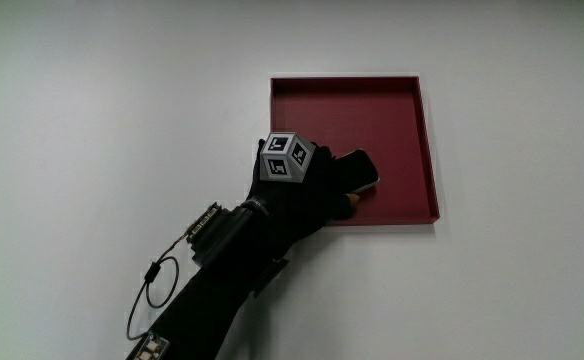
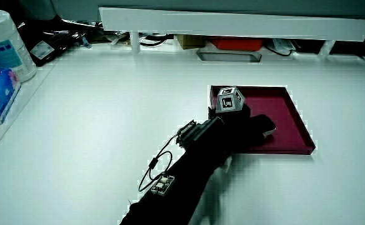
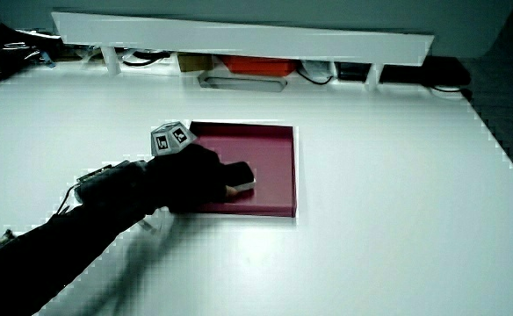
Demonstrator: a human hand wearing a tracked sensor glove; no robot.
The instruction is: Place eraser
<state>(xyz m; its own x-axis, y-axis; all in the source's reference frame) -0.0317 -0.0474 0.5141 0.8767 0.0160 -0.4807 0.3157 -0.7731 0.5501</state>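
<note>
Eraser (image 1: 360,171) gripped in fingers (image 1: 344,203), low inside tray (image 1: 427,130) near the corner closest to the person | hand (image 1: 307,185) reaching in over tray rim from desk (image 1: 122,110) | held flat, probably for setting down | not released yet

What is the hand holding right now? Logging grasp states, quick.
Hand: closed on the eraser, over the red tray.
</note>
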